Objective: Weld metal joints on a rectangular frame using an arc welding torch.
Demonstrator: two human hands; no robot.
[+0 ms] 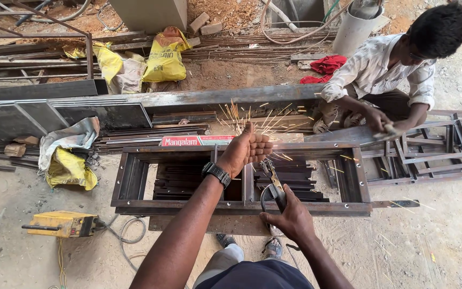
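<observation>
So, packaging first: a yellow sack (165, 56) slumps upright on the dirt behind the long steel beam (225, 96), and a flat red-and-white printed strip (196, 141) lies along the far rail of the rectangular steel frame (241, 206). My right hand (291, 218) is clamped around a welding electrode holder (274, 187) over the frame's near rail, long axis pointing away from me toward the sparks (252, 120). Left hand (248, 150) is raised, palm up, fingers half-curled, gripping nothing.
</observation>
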